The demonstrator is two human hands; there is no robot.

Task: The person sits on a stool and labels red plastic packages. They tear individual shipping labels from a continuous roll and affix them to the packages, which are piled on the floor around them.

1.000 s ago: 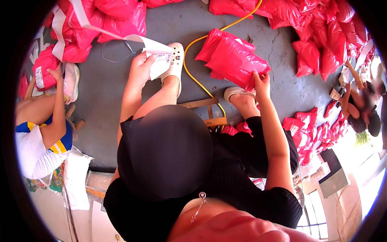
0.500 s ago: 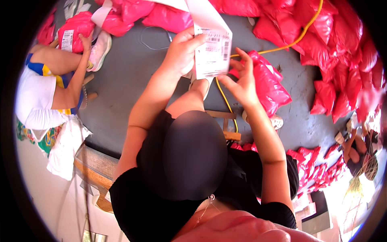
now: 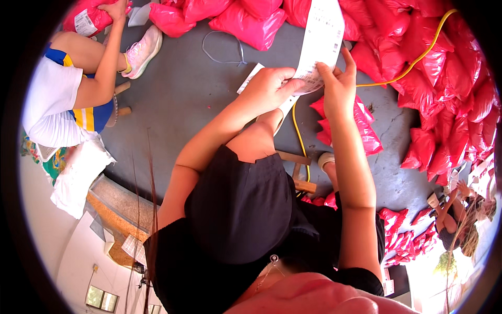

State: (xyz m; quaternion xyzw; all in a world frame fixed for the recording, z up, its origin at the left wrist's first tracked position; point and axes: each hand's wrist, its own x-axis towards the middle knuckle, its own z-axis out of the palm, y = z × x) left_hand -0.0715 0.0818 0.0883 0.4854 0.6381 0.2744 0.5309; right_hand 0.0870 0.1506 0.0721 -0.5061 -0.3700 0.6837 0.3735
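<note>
We locate the left hand (image 3: 267, 93) just left of the strip's lower part; its thumb and fingers pinch the lower left edge of a white label strip (image 3: 321, 36). We note that the strip rises from this grip toward the upper edge of the view, its printed face visible. We find the right hand (image 3: 339, 90) on the opposite side: the thumb lies against the printed face near the right edge, and the index finger points upward beside that edge. We cannot tell whether its remaining fingers press on the back.

Below and to the right of the grip, we observe a red plastic bag (image 3: 368, 128) on the grey floor (image 3: 178, 110), partly hidden by the right forearm. A yellow cable (image 3: 408, 77) runs right of the right hand toward a bag pile (image 3: 436, 99). Left of the grip, close to the left hand, we identify a printed slip (image 3: 250, 78); farther up and left lies a thin wire loop (image 3: 224, 62). Well left of the grip, a co-worker's hand (image 3: 116, 9) touches a labelled red bag (image 3: 100, 18).
</note>
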